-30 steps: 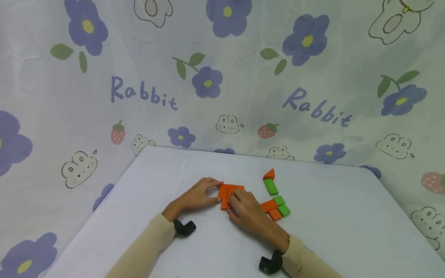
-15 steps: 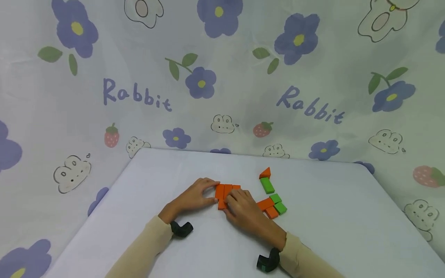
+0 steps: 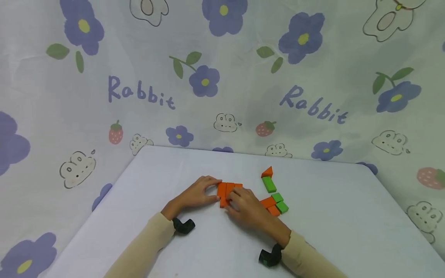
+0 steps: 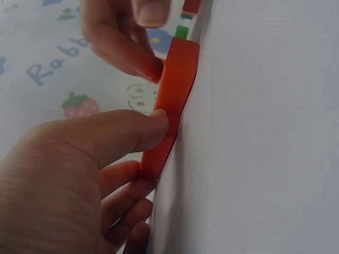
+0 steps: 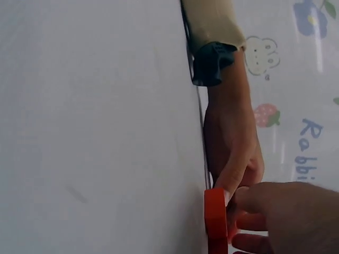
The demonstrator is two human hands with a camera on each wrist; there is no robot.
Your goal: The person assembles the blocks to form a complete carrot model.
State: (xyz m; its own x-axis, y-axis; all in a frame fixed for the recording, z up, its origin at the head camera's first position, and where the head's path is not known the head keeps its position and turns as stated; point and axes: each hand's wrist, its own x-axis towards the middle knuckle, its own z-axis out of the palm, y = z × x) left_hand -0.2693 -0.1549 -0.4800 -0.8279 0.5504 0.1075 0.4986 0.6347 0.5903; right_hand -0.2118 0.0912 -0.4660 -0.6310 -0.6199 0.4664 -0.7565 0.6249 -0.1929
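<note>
Several orange blocks (image 3: 222,189) lie packed side by side on the white table. My left hand (image 3: 196,192) holds the group at its left side, index fingertip at the far corner and thumb at the near one. In the left wrist view, that thumb (image 4: 151,127) presses on the edge of an orange block (image 4: 177,79). My right hand (image 3: 252,210) covers the right part of the group, its fingers bent over the blocks. One right fingertip (image 4: 152,69) meets the block's top edge while the thumb (image 4: 152,13) appears apart from it; I cannot tell whether this hand grips a block.
Right of my right hand lie more orange blocks (image 3: 268,202) and two green blocks (image 3: 282,207), pushed together. Farther back, an orange triangular block (image 3: 267,172) stands against a green block (image 3: 269,184). A patterned cloth (image 3: 194,119) hangs behind the table (image 3: 340,216).
Both hands keep their places at the orange blocks, and the blocks stay where they were. The whole head view shifts slightly left, then partly back.
</note>
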